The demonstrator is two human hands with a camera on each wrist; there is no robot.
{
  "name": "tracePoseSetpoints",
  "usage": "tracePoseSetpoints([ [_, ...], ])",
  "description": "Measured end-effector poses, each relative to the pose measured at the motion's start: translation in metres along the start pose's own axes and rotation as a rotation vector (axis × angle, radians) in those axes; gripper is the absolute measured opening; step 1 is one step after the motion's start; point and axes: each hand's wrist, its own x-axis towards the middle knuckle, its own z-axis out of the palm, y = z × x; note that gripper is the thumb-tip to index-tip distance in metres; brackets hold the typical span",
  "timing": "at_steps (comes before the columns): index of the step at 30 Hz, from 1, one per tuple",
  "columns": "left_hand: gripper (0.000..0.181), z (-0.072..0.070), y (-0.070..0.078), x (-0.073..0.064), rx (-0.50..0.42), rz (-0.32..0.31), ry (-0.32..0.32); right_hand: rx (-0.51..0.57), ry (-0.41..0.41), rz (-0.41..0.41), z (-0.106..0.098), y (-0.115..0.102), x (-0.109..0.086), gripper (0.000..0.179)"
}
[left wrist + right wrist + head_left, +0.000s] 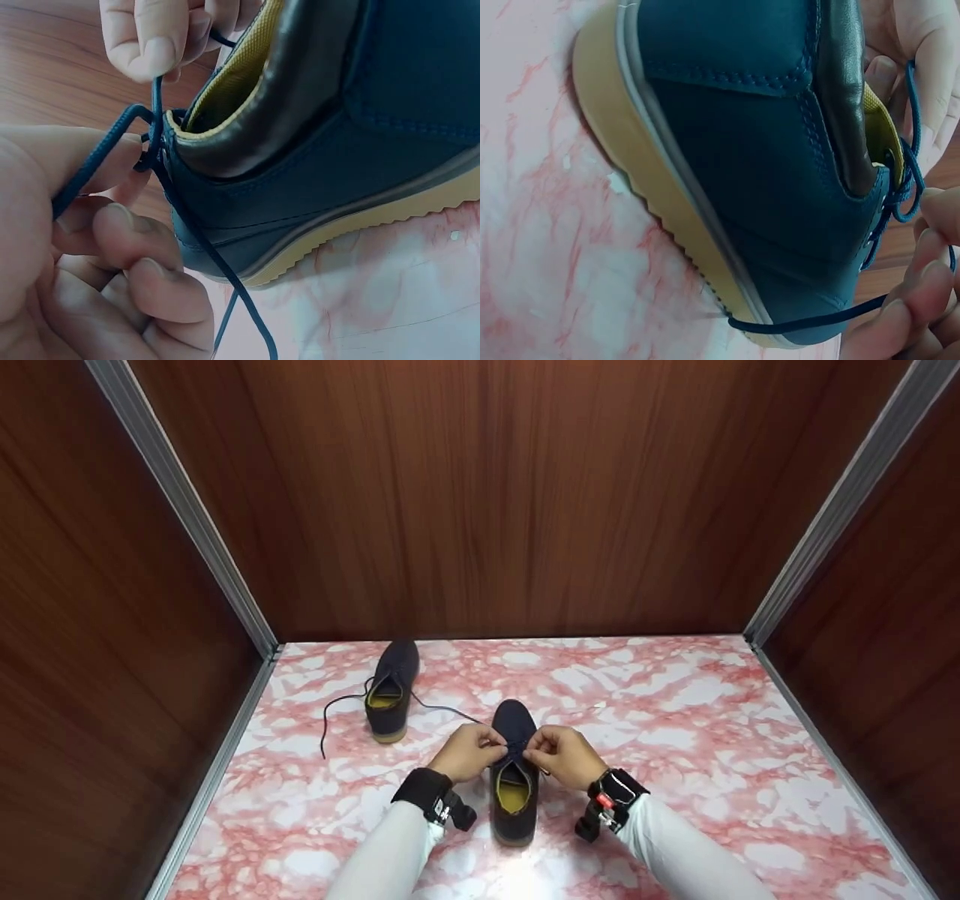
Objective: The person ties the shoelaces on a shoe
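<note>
Left hand (pixel 465 751) is pinching the lace (pixel 157 124) at the knot, right hand (pixel 564 756) is pinching it opposite, thumbs nearly meeting fingers on both; the strand routing is hiding behind the fingertips, so can't tell which end is which. Shoe (pixel 513 720) is standing sole-down between them, toe pointing away, other shoe (pixel 402 660) sitting farther off, front-left. Looks like they're mid-knot; next move is probably calling for firm pinches and an even outward pull.

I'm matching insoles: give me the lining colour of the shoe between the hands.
Yellow; the lining shows best in the left wrist view.
</note>
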Motion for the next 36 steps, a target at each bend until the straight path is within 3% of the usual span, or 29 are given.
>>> tracePoseSetpoints([
  [11, 0.010, -0.001, 0.000, -0.002, 0.014, 0.018, -0.011, -0.080, 0.080, -0.061, 0.011, 0.003, 0.012, 0.010],
  [19, 0.010, 0.000, -0.002, -0.001, -0.001, 0.032, -0.012, -0.134, 0.045, -0.147, 0.013, 0.004, 0.016, 0.019],
  [26, 0.008, -0.001, 0.001, -0.003, 0.003, 0.014, 0.006, -0.116, 0.044, -0.159, 0.013, 0.003, 0.015, 0.004],
  [36, 0.010, 0.001, -0.003, -0.006, -0.027, 0.035, 0.010, -0.115, 0.094, -0.155, 0.017, 0.003, 0.013, 0.016],
])
